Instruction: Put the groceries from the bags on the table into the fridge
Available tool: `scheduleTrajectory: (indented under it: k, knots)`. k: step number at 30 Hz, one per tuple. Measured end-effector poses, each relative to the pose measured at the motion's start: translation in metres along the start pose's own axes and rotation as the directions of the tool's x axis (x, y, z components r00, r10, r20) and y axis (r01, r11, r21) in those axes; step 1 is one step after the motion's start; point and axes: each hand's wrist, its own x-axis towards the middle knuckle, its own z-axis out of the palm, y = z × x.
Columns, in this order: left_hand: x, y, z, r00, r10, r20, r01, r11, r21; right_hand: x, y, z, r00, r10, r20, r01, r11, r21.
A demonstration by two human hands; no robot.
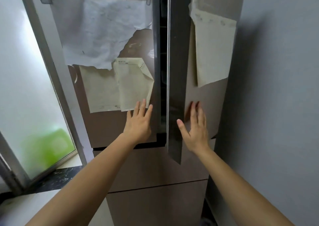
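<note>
The brown fridge [155, 170] fills the middle of the frame, and a narrow dark gap shows between its two upper doors. The left hand [138, 124] lies flat on the left door [107, 127], grip open, fingertips on a yellowed paper [117, 87]. The right hand [196, 131] has its grip open too, with straight fingers against the right door [207, 96], which stands slightly ajar. A frosted window [25, 70] is at the left.
</note>
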Motion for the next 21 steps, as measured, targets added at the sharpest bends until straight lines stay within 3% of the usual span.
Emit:
scheduleTrajectory:
  k: [4,9,15,21]
  knots:
    - [0.013,-0.028,0.008,0.992,-0.113,0.063,0.112,0.994,0.011,0.021,0.005,0.031,0.993,-0.088,0.073,0.093,0.993,-0.073]
    - [0.018,-0.042,0.032,0.988,-0.129,0.080,0.120,0.988,0.101,0.053,0.007,0.060,0.977,-0.102,0.190,0.148,0.957,-0.251]
    - [0.022,-0.044,0.040,0.991,-0.126,0.054,0.120,0.987,0.108,0.075,0.004,0.087,0.979,-0.067,0.192,0.140,0.905,-0.401]
    - [0.020,-0.046,0.042,0.992,-0.121,0.044,0.115,0.987,0.113,0.072,0.004,0.081,0.977,-0.083,0.197,0.158,0.900,-0.406]
